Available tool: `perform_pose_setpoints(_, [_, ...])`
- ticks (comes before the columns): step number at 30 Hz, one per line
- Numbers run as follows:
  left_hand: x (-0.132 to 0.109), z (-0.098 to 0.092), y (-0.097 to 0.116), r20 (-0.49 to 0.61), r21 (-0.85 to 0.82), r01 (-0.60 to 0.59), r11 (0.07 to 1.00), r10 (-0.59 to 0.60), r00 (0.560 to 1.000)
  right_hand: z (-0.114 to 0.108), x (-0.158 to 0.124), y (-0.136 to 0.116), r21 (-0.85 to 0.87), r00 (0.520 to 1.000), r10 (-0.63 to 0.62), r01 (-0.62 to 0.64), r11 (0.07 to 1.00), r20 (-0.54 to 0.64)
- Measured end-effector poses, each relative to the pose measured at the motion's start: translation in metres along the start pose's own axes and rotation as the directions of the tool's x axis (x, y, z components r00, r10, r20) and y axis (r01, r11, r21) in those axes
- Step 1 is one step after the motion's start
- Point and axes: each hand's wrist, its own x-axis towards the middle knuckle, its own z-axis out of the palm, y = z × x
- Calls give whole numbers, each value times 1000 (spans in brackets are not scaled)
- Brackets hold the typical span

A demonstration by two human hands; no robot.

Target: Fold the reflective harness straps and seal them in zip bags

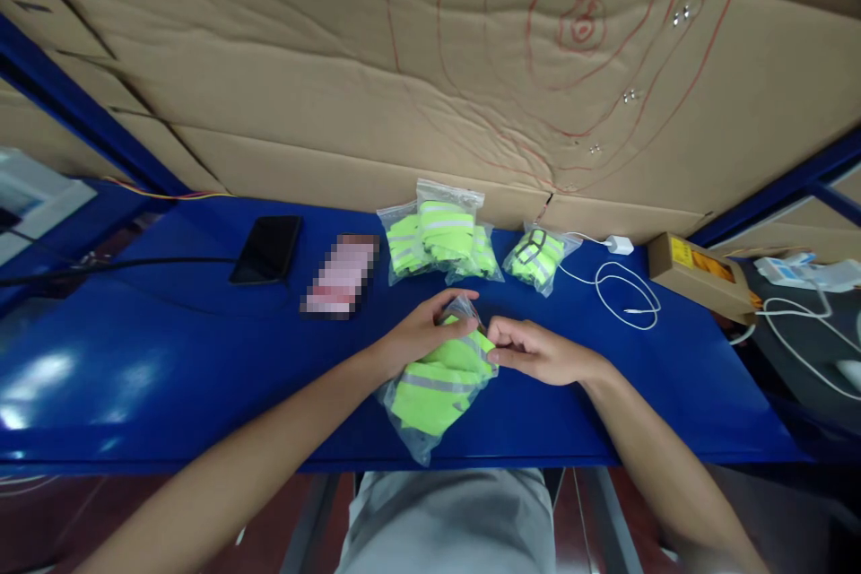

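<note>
In front of me, near the table's front edge, lies a clear plastic bag (437, 386) with a folded neon-yellow reflective strap inside, grey stripes showing. My left hand (434, 327) grips the bag's upper end, thumb across its front and fingers behind. At the bag's upper right edge, my right hand (528, 350) has its fingers curled and its thumb and index finger pinched on the bag's side. The fingertips of the left hand are partly hidden behind the plastic.
Several similar bagged straps (447, 233) are piled at the back, and another bag (536, 258) sits to their right. A black phone (267, 249), a blurred-out phone-shaped item (342, 276), a white cable (629, 296) and a cardboard box (703, 276) also lie on the blue table (168, 377). Cardboard (302, 63) walls the back.
</note>
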Motion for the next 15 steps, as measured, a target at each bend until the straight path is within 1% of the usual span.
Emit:
perform_pose_setpoints(3, [-2, -2, -1, 66, -101, 82, 991, -75, 995, -1, 0, -2, 23, 999, -4, 3, 1000, 36])
perform_pose_setpoints(5, [-3, -2, -3, 144, -184, 133, 974, -107, 984, -4, 0, -3, 64, 1000, 21, -22, 998, 14])
perform_pose_setpoints(6, [-4, -2, -4, 193, -205, 164, 965, -124, 973, -5, 0, -3, 91, 998, 50, -47, 995, -26])
perform_pose_setpoints(8, [-5, 0, -8, 282, -203, 223, 953, -161, 946, -9, -1, -5, 147, 982, 117, -95, 985, -146])
perform_pose_setpoints(9, [-4, 2, -9, 298, -202, 235, 951, -169, 939, -12, -2, -5, 165, 971, 140, -108, 980, -195])
perform_pose_setpoints(11, [-4, 3, -11, 261, -227, 213, 950, -151, 953, -17, -5, -7, 169, 962, 156, -119, 978, -225])
perform_pose_setpoints(13, [-3, 3, -10, 184, -271, 149, 951, -101, 978, -21, -9, -10, 145, 966, 153, -124, 982, -207])
perform_pose_setpoints(15, [-3, 3, -7, 145, -272, 98, 957, -60, 988, -23, -11, -11, 96, 968, 143, -126, 987, -207])
